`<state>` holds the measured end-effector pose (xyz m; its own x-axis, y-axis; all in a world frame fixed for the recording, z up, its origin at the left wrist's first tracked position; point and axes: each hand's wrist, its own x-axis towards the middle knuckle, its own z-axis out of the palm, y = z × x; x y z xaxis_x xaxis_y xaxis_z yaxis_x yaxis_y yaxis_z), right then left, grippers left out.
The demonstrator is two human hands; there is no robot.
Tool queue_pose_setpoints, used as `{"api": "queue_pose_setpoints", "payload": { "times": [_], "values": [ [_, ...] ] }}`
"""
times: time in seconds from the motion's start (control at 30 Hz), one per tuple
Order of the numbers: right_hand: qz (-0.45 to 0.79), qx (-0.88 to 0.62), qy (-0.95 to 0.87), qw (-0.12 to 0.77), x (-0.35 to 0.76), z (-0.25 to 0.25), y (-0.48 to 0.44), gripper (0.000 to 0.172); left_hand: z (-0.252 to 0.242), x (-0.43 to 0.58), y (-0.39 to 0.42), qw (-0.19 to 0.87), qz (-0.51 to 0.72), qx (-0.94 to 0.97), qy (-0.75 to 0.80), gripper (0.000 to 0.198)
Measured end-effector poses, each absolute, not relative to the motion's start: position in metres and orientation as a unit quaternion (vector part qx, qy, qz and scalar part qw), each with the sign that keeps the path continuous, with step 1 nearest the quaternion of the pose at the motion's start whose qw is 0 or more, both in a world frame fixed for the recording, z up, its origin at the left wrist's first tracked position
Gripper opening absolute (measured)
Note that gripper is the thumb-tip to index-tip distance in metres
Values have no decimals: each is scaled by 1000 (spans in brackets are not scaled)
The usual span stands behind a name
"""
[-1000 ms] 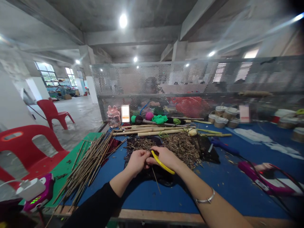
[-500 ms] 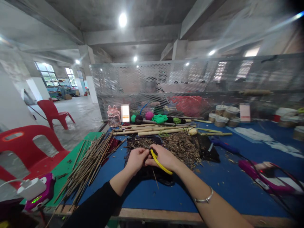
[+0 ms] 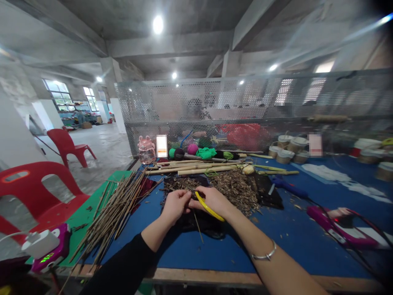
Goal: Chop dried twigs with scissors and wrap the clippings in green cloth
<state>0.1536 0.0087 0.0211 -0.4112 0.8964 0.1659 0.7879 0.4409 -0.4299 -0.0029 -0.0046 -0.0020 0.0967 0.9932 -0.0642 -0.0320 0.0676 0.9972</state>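
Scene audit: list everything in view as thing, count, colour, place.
yellow handle: 1, yellow, centre
thin stick: 1, brown, below centre
chips: heap, brown, middle
dark cloth: count unclear, black, under chips
stick bundle: many, brown, left
canes: several, tan, behind chips
coloured balls: several, mixed, back centre
bottle: 1, pink, back left
pots: several, brown-white, back right
white material: count unclear, white, right
blue tool: 1, blue, right
power strips: 2, purple, left, right
chairs: 2, red, left
table: 1, blue top, foreground
screen: 1, grey, behind table
lights: several, white, overhead
bracelet: 1, silver, right wrist
left grip: 1, black-sleeved, centre, hold hidden
right grip: 1, bare-armed, centre, on yellow handle
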Motion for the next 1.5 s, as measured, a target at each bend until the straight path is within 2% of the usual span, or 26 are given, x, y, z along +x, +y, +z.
{"api": "queue_pose_setpoints", "payload": {
  "times": [0.13, 0.3, 0.4, 0.53, 0.73, 1.13, 1.37, 1.5],
  "values": [
    [124, -514, -830, 178, 152, 20, 6, 56, -4, -3, -3, 552, 475, 486, 483, 39],
    [140, -508, -827, 195, 150, 20, 6, 50, -5, -3, -2, 533, 477, 507, 481, 38],
    [158, -501, -822, 221, 150, 21, 7, 48, -1, -3, -5, 558, 478, 494, 465, 40],
    [173, -502, -816, 228, 151, 20, 8, 51, 2, -2, -8, 597, 462, 484, 442, 40],
    [174, -505, -814, 228, 150, 16, 8, 62, -4, -2, -5, 567, 475, 508, 441, 39],
    [149, -485, -830, 231, 150, 18, 9, 45, 2, -3, -6, 554, 485, 493, 464, 38],
    [127, -487, -832, 234, 149, 14, 6, 61, 2, -4, -5, 515, 513, 505, 466, 32],
    [138, -480, -829, 251, 147, 11, 7, 59, 2, -3, -6, 517, 512, 512, 457, 33]
  ]
}}
